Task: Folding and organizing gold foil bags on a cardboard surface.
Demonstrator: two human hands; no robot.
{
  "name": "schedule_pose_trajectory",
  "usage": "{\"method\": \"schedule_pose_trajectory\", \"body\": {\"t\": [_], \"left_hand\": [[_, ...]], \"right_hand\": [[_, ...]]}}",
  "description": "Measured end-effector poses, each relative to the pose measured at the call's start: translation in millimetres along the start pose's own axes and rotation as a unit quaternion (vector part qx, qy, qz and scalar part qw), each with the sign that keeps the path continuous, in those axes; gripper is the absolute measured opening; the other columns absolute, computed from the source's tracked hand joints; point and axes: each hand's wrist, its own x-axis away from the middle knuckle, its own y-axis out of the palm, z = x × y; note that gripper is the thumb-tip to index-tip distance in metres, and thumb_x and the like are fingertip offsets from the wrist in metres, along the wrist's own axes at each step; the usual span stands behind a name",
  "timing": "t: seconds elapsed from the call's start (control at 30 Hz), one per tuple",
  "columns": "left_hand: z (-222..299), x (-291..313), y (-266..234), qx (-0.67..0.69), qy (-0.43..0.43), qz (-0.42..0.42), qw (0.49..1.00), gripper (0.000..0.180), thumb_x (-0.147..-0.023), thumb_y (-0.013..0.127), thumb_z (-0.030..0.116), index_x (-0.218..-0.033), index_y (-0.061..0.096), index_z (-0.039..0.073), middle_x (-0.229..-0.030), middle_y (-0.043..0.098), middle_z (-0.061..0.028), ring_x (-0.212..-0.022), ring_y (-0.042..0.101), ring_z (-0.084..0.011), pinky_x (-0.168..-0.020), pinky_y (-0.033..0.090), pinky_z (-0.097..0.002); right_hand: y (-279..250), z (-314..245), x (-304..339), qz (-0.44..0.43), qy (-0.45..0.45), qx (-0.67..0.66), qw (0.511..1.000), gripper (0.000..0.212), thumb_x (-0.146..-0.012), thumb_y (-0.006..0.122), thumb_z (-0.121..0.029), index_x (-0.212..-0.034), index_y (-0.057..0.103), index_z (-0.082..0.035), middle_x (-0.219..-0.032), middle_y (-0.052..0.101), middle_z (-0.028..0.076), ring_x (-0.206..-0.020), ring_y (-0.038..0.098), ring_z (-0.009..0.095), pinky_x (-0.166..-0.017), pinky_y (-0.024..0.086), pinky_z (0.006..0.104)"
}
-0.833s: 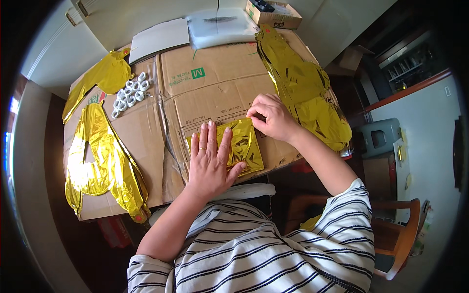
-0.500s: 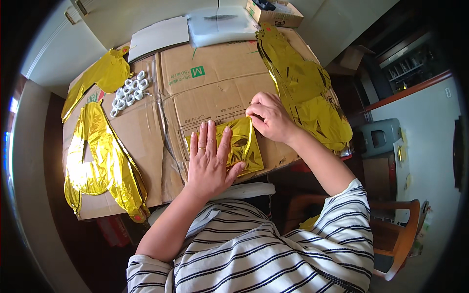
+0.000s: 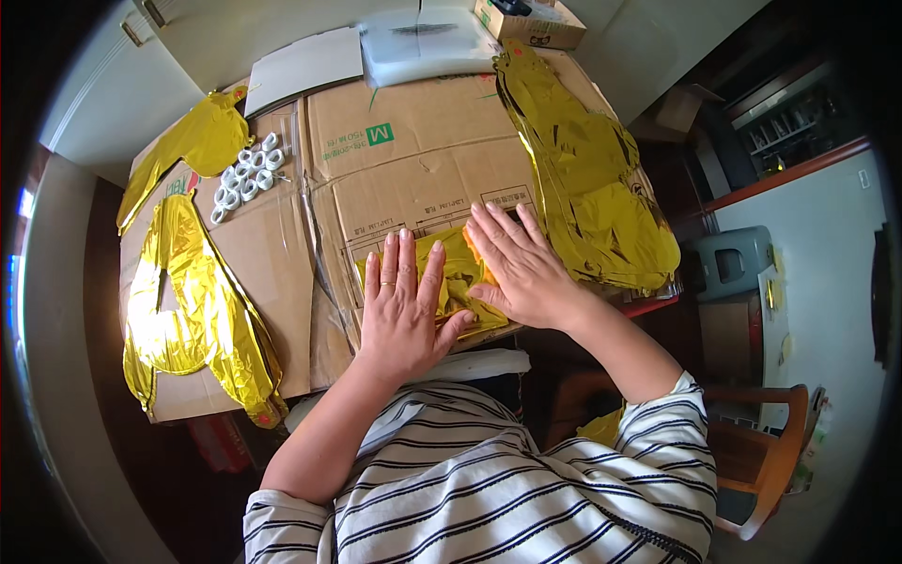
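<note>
A folded piece of shiny gold foil (image 3: 455, 293), which looks like a flat foil balloon, lies on the cardboard in front of me. My left hand (image 3: 399, 305) presses on its left part, palm down with fingers stretched. Over its right edge lies my right hand (image 3: 528, 268), also flat with straight fingers, hiding that side of the foil. An orange tint shows on the foil beside the right index finger. Neither hand grips anything.
Cardboard (image 3: 413, 174) covers the table. Gold foil balloons (image 3: 193, 343) lie flat at the left, and a foil stack (image 3: 583, 160) at the right. Several small white rolls (image 3: 249, 179) sit left of centre. A clear plastic pack (image 3: 427, 52) and an open box (image 3: 540, 28) stand behind.
My right hand has gone from pinching the foil's right edge to lying flat over it, and that edge has come inward. The left hand stays in place.
</note>
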Motion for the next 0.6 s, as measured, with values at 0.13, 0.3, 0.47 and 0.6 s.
{"method": "schedule_pose_trajectory", "body": {"t": [0.13,0.3,0.47,0.6], "left_hand": [[-0.3,-0.5,-0.3,-0.006,0.001,-0.004,1.000,0.088,-0.096,0.052,0.061,-0.158,0.034,0.001,-0.161,0.026,-0.0342,-0.153,0.020,-0.0493,-0.124,0.012,-0.0590],[0.6,-0.1,0.1,-0.002,0.000,-0.004,1.000,0.090,-0.096,0.053,0.061,-0.158,0.032,0.000,-0.161,0.026,-0.0343,-0.153,0.020,-0.0492,-0.124,0.012,-0.0591],[0.1,0.2,0.2,0.003,-0.005,-0.007,1.000,0.093,-0.096,0.053,0.062,-0.158,0.029,-0.004,-0.162,0.024,-0.0344,-0.153,0.019,-0.0484,-0.125,0.011,-0.0573],[-5.5,-1.0,-3.8,0.095,-0.043,0.007,0.994,0.100,-0.095,0.055,0.062,-0.159,0.021,-0.006,-0.163,0.020,-0.0341,-0.155,0.016,-0.0463,-0.126,0.010,-0.0528]], "right_hand": [[4.9,4.8,3.5,-0.005,0.010,0.019,1.000,0.085,-0.102,0.046,-0.059,-0.158,0.030,0.003,-0.166,0.027,0.021,-0.156,0.021,0.034,-0.127,0.009,0.0548],[7.4,5.3,4.9,-0.009,0.014,0.032,0.999,0.088,-0.101,0.044,-0.061,-0.159,0.027,0.003,-0.167,0.024,0.021,-0.157,0.018,0.033,-0.127,0.007,0.0551],[7.3,5.6,5.3,-0.012,0.015,0.037,0.999,0.090,-0.100,0.045,-0.063,-0.159,0.026,0.003,-0.167,0.023,0.021,-0.157,0.016,0.034,-0.127,0.007,0.0552],[6.7,6.2,5.3,-0.009,0.015,0.034,0.999,0.091,-0.100,0.046,-0.063,-0.159,0.026,0.003,-0.167,0.023,0.022,-0.157,0.016,0.034,-0.127,0.007,0.0552]]}}
